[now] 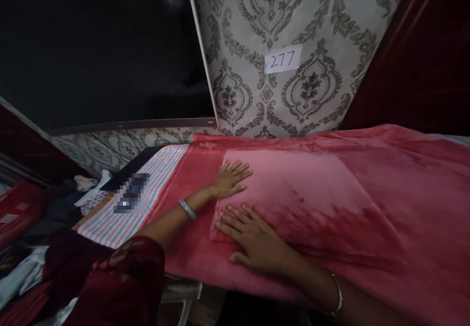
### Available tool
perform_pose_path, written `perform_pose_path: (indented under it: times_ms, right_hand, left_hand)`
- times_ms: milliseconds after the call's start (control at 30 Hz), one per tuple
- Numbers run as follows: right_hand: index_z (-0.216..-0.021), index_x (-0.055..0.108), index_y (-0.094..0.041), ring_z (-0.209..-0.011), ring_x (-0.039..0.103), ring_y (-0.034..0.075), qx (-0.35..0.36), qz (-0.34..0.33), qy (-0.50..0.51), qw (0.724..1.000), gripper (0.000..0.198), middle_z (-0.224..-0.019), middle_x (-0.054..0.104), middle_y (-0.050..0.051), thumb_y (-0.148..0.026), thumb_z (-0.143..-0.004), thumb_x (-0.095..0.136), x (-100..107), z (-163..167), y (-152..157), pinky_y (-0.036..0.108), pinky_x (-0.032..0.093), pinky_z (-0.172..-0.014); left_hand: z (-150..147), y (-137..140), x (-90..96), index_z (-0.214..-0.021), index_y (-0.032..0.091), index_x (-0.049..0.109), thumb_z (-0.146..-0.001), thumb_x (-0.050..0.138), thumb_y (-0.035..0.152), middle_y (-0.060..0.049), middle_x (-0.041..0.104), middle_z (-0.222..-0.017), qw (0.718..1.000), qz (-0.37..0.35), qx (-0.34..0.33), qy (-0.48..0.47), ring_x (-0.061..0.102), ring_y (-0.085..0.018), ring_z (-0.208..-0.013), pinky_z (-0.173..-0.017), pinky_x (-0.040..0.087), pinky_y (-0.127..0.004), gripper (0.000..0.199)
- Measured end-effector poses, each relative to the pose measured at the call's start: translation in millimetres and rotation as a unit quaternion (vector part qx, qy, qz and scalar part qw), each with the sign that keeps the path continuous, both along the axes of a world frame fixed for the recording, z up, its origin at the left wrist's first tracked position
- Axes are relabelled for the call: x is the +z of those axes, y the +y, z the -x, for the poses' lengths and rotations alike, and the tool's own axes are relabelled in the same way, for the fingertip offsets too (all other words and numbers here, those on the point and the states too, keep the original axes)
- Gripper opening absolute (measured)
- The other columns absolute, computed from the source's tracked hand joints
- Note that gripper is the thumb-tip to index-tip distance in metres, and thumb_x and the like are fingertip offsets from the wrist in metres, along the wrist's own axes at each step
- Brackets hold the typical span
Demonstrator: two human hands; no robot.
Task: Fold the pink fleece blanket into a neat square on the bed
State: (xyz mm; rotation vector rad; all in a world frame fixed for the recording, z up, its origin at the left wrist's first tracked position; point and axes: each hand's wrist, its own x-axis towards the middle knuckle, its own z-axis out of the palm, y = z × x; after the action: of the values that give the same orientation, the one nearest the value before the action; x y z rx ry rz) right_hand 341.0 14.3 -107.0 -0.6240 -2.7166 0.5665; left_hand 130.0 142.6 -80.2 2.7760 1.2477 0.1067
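Observation:
A folded pink-red plush blanket lies flat on a larger red plush cover spread over the table. My left hand rests palm down on the folded blanket's left end, fingers spread. Just nearer to me, my right hand also lies flat on that end, its fingers stretched out toward the left. Neither hand grips anything. The blanket's nap shows lighter at the back and darker toward the front right.
A striped cloth lies left of the cover, with a blurred-out dark item on it. A large dark screen stands behind. Piled clothes are at the left. A paper label marked 277 is on the wall.

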Motion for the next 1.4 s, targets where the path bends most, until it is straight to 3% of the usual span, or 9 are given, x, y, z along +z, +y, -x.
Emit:
perform_pose_path:
  times_ms: [267, 567, 800, 933, 1000, 1067, 1200, 1300, 1400]
  right_hand:
    - [-0.164, 0.026, -0.034, -0.159, 0.005, 0.020, 0.001, 0.041, 0.005, 0.999, 0.077, -0.170, 0.027, 0.000, -0.056, -0.098, 0.058, 4.1, 0.9, 0.9, 0.047, -0.006, -0.129]
    - [-0.163, 0.029, -0.033, -0.159, 0.010, 0.019, 0.006, 0.026, 0.017, 1.000, 0.073, -0.170, 0.026, -0.001, -0.052, -0.099, 0.058, 13.5, 0.5, 3.1, 0.044, -0.007, -0.129]
    - [-0.161, 0.036, -0.026, -0.159, 0.013, 0.021, -0.010, -0.050, 0.030, 0.998, 0.071, -0.168, 0.031, 0.005, -0.049, -0.099, 0.061, 17.6, -0.4, -1.0, 0.048, 0.002, -0.129]
    - [-0.149, 0.053, -0.019, -0.144, 0.045, 0.021, -0.024, -0.102, 0.089, 0.991, 0.052, -0.150, 0.057, 0.011, -0.041, -0.102, 0.057, 22.6, -18.3, -10.6, 0.044, 0.028, -0.124]
    - [-0.134, 0.065, -0.019, -0.124, 0.062, 0.018, -0.050, -0.125, 0.162, 0.977, 0.036, -0.129, 0.072, 0.011, -0.034, -0.105, 0.051, 26.0, -42.0, -14.6, 0.039, 0.045, -0.110]
    - [-0.125, 0.069, -0.020, -0.108, 0.069, 0.017, -0.084, -0.137, 0.243, 0.956, 0.030, -0.114, 0.076, 0.009, -0.028, -0.106, 0.047, 31.3, -74.1, -15.1, 0.033, 0.054, -0.095]
    - [-0.138, 0.063, -0.024, -0.120, 0.066, 0.019, -0.151, -0.127, 0.264, 0.944, 0.037, -0.125, 0.073, 0.009, -0.028, -0.108, 0.043, 43.0, -137.0, -3.5, 0.038, 0.054, -0.102]
    - [-0.153, 0.050, -0.026, -0.142, 0.049, 0.023, -0.137, -0.091, 0.169, 0.972, 0.047, -0.149, 0.059, 0.010, -0.040, -0.108, 0.041, 41.4, -164.1, 12.2, 0.048, 0.041, -0.118]
    - [-0.160, 0.038, -0.030, -0.153, 0.033, 0.026, -0.126, -0.064, 0.052, 0.989, 0.058, -0.162, 0.043, 0.008, -0.051, -0.106, 0.042, 28.7, -180.5, 29.9, 0.055, 0.027, -0.125]
  left_hand:
    - [21.4, 68.8, -6.3, -0.161, 0.025, 0.035, -0.100, 0.038, 0.063, -0.008, 0.024, -0.170, 0.989, 0.060, 0.118, -0.070, 0.015, -0.028, -0.159, -0.129, 0.011, -0.052, 0.071]
    - [21.5, 89.4, -22.9, -0.159, 0.017, 0.037, -0.104, 0.025, 0.054, -0.009, 0.033, -0.167, 0.978, 0.036, 0.170, -0.116, 0.026, -0.022, -0.156, -0.128, 0.021, -0.045, 0.067]
    - [13.4, 80.3, 12.6, -0.155, 0.010, 0.041, -0.103, 0.025, 0.060, -0.017, 0.037, -0.164, 0.971, 0.007, 0.219, -0.093, 0.029, -0.028, -0.155, -0.128, 0.023, -0.045, 0.075]
    - [-1.0, 54.0, 39.2, -0.153, 0.009, 0.044, -0.103, 0.033, 0.049, -0.019, 0.037, -0.164, 0.965, -0.051, 0.242, -0.082, 0.024, -0.034, -0.157, -0.128, 0.016, -0.058, 0.065]
    - [-20.6, 24.0, 44.0, -0.150, 0.011, 0.048, -0.102, 0.039, 0.043, -0.018, 0.041, -0.162, 0.977, -0.091, 0.178, -0.073, 0.029, -0.033, -0.155, -0.127, 0.021, -0.056, 0.058]
    - [-47.6, -15.8, 41.2, -0.143, 0.015, 0.056, -0.102, 0.042, 0.039, -0.017, 0.050, -0.156, 0.992, -0.104, 0.034, -0.064, 0.041, -0.031, -0.149, -0.124, 0.031, -0.054, 0.049]
    - [-105.1, -88.4, 24.5, -0.154, 0.020, 0.042, -0.100, 0.054, 0.034, -0.014, 0.048, -0.158, 0.977, -0.056, -0.203, -0.043, 0.039, -0.028, -0.150, -0.125, 0.030, -0.052, 0.058]
    - [-135.2, -108.9, 15.1, -0.161, 0.018, 0.030, -0.096, 0.063, 0.039, -0.015, 0.041, -0.162, 0.964, -0.037, -0.261, -0.026, 0.027, -0.030, -0.156, -0.128, 0.023, -0.054, 0.075]
    - [-149.4, -108.3, 7.3, -0.162, 0.016, 0.027, -0.092, 0.068, 0.043, -0.017, 0.037, -0.165, 0.968, -0.040, -0.247, -0.030, 0.018, -0.033, -0.158, -0.129, 0.018, -0.057, 0.085]
